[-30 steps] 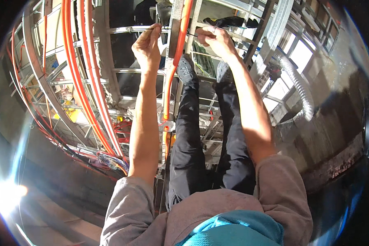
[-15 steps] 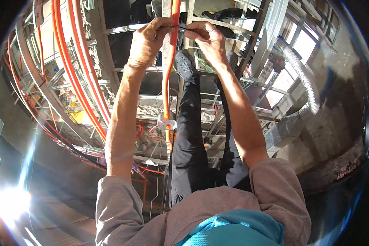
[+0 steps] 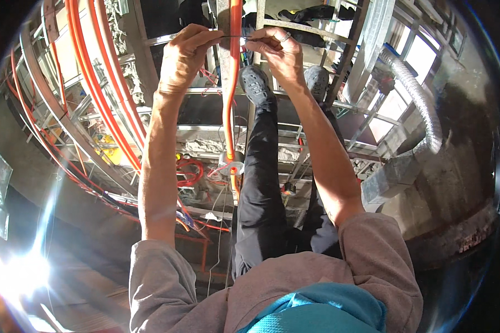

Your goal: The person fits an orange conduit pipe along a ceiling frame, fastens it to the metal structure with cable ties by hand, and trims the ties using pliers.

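Observation:
A thin black cable tie [image 3: 231, 37] stretches level between my two hands, crossing an orange conduit [image 3: 227, 108] that runs along a metal rail [image 3: 224, 53]. My left hand [image 3: 184, 58] is closed, pinching the tie's left end between thumb and fingers. At the other side of the conduit, my right hand [image 3: 280, 55], with a ring on one finger, pinches the right end. Whether the tie loops behind the conduit cannot be made out. Nearer to me, the conduit meets a clear junction box [image 3: 233, 166].
Further orange conduits [image 3: 94, 91] curve along the left. A ladder-like metal frame [image 3: 311, 30] lies past my right hand, close to my shoes [image 3: 255, 86]. A silver flexible duct [image 3: 414, 91] hangs at the right. Coiled red cable [image 3: 190, 173] lies below my left forearm.
My left hand has drawn away leftward from the conduit, so more of the cable tie shows between my hands. My right hand keeps its pinch and has hardly moved.

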Demonstrator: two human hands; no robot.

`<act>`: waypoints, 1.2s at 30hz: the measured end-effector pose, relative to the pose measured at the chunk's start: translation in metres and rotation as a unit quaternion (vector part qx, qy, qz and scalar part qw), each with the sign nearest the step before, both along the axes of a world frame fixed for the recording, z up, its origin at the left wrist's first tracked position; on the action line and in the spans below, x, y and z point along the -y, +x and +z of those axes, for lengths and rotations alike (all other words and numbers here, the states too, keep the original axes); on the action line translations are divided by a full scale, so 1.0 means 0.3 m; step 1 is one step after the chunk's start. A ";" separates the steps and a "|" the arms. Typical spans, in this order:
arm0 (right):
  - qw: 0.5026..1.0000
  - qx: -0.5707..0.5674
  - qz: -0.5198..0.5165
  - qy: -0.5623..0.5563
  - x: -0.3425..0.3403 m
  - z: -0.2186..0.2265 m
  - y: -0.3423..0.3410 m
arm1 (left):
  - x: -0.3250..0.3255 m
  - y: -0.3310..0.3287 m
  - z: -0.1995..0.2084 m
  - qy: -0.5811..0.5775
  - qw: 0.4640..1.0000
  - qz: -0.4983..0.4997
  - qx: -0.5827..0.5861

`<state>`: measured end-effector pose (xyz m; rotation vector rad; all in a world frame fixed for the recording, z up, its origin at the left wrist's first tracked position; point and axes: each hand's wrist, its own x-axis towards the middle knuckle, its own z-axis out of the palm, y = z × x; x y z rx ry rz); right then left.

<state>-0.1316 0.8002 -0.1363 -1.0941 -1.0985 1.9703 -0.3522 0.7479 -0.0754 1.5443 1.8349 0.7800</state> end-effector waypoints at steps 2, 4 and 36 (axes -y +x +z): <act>1.000 -0.002 -0.006 0.001 -0.001 -0.004 0.002 | 0.004 0.000 0.007 -0.008 1.000 -0.001 0.001; 1.000 -0.014 -0.009 0.011 -0.004 -0.012 0.002 | 0.007 -0.004 0.007 -0.015 1.000 -0.002 0.000; 0.998 0.040 0.013 0.046 -0.007 0.006 -0.010 | 0.014 0.009 0.016 -0.025 0.999 -0.006 -0.019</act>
